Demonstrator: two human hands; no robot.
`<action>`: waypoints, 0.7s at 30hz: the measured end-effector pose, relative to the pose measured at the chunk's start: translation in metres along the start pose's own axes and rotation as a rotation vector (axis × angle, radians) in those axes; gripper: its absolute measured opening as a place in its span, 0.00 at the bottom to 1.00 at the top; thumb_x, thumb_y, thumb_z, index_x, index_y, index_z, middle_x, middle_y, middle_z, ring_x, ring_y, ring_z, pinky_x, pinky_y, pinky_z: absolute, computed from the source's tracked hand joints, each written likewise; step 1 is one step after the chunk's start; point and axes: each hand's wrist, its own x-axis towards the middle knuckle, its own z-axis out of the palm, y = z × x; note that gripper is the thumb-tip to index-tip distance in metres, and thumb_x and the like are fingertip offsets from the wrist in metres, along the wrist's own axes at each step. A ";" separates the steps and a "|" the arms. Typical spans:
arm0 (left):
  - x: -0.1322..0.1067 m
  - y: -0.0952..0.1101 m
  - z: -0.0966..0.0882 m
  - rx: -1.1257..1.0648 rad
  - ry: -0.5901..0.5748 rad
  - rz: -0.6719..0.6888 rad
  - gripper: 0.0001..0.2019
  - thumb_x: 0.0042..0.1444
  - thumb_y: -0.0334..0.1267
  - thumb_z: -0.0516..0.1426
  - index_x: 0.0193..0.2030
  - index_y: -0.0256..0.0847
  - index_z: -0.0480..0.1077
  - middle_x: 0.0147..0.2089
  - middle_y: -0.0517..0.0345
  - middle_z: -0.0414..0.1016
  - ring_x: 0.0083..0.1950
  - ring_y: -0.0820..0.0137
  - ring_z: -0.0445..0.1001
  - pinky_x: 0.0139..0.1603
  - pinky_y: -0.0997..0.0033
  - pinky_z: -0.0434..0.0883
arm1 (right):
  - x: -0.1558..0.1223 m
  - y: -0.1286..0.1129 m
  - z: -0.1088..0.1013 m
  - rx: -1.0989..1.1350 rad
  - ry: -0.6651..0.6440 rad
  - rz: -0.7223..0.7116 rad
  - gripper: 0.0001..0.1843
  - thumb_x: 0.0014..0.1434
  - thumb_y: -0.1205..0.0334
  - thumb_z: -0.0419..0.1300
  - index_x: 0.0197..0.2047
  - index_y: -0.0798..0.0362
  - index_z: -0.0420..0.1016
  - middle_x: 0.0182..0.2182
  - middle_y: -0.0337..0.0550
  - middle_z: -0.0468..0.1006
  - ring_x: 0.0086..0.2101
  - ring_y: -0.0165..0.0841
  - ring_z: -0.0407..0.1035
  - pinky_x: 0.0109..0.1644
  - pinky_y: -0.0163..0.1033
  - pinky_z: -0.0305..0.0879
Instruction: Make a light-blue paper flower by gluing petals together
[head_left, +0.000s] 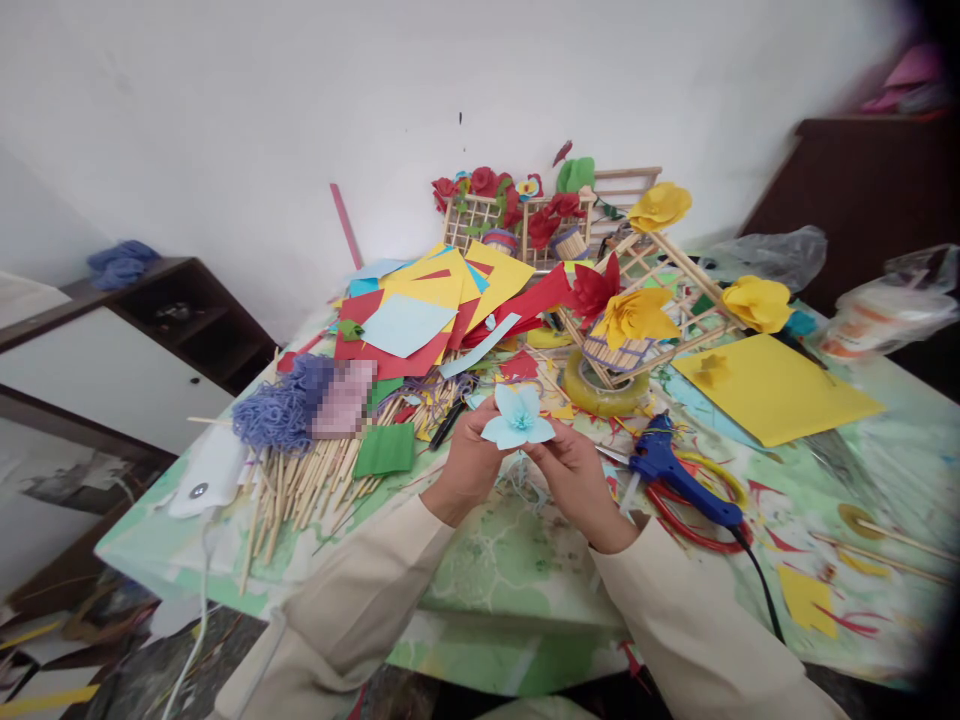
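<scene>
A light blue paper flower [517, 417] is held up between both of my hands above the table's near edge. My left hand [466, 462] is closed on its left side, fingers curled under the petals. My right hand [577, 482] pinches its right side from below. Both arms wear cream sleeves. A blue glue gun [670, 465] lies just right of my right hand, on top of red-handled scissors [694, 525]. A roll of clear tape [604, 390] sits just behind the flower.
Coloured paper sheets [420, 310] are heaped at the back left. Several wooden sticks [300, 490] and purple yarn [281, 410] lie left. Stick frames with red and yellow paper flowers [637, 315] stand behind. A yellow sheet [776, 390] lies right. Dark shelves [180, 320] flank the table.
</scene>
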 end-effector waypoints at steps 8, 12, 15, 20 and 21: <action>0.000 -0.007 -0.005 0.171 0.031 0.112 0.06 0.40 0.33 0.67 0.27 0.39 0.76 0.34 0.58 0.73 0.38 0.70 0.70 0.44 0.70 0.67 | 0.003 0.003 0.001 0.030 -0.005 0.011 0.13 0.58 0.50 0.58 0.38 0.49 0.77 0.33 0.42 0.78 0.37 0.36 0.70 0.50 0.45 0.65; -0.001 0.000 -0.001 0.196 -0.001 0.136 0.05 0.40 0.33 0.67 0.26 0.40 0.77 0.38 0.55 0.75 0.43 0.66 0.71 0.49 0.66 0.67 | 0.004 -0.002 0.002 0.115 -0.003 -0.014 0.11 0.58 0.52 0.59 0.38 0.49 0.76 0.37 0.43 0.79 0.41 0.37 0.71 0.52 0.45 0.64; -0.002 0.005 0.001 0.235 0.003 0.163 0.05 0.38 0.31 0.68 0.24 0.40 0.77 0.38 0.54 0.76 0.43 0.65 0.72 0.49 0.66 0.67 | 0.004 0.000 0.001 0.115 0.038 0.001 0.10 0.56 0.52 0.61 0.37 0.49 0.75 0.35 0.42 0.79 0.37 0.35 0.71 0.47 0.43 0.66; -0.001 0.005 0.000 0.199 0.030 0.097 0.08 0.35 0.29 0.69 0.24 0.41 0.78 0.36 0.54 0.77 0.45 0.63 0.72 0.51 0.65 0.66 | 0.005 -0.003 -0.008 0.071 0.236 0.023 0.11 0.53 0.53 0.63 0.33 0.51 0.72 0.29 0.40 0.75 0.31 0.32 0.67 0.39 0.39 0.65; 0.000 0.004 0.000 0.185 0.019 0.079 0.08 0.35 0.28 0.69 0.25 0.41 0.78 0.36 0.54 0.77 0.45 0.62 0.72 0.52 0.64 0.66 | 0.006 -0.007 -0.011 0.068 0.276 0.007 0.11 0.54 0.53 0.62 0.32 0.51 0.72 0.28 0.40 0.75 0.30 0.32 0.67 0.38 0.39 0.65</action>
